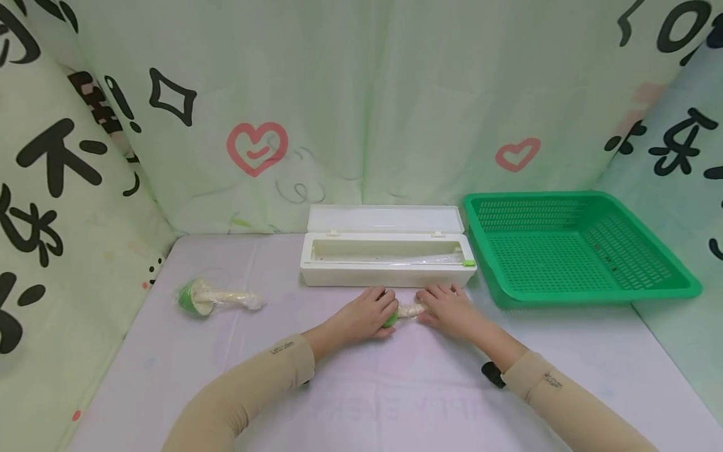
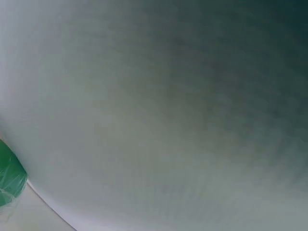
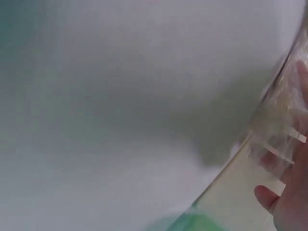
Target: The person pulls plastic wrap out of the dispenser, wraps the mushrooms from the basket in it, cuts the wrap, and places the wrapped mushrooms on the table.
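In the head view my left hand (image 1: pixel 369 314) grips the green head of a film-wrapped item (image 1: pixel 411 311) with a pale, narrow stem. At its other end my right hand (image 1: pixel 452 311) holds the stem and the clear film around it. The green head (image 2: pixel 10 175) shows at the left edge of the left wrist view, under shiny film. In the right wrist view crumpled clear film (image 3: pixel 281 108) lies against the fingers of my right hand (image 3: pixel 293 192). The hands cover much of the item. A similar wrapped item (image 1: pixel 217 297) lies on the table to the left.
Just beyond the hands stands a white cling film dispenser (image 1: pixel 390 276), its lid raised, with clear film inside and a green slider at the right end. A green plastic basket (image 1: pixel 593 297) sits at the back right. Printed curtains (image 1: pixel 361 107) enclose the table (image 1: pixel 395 402).
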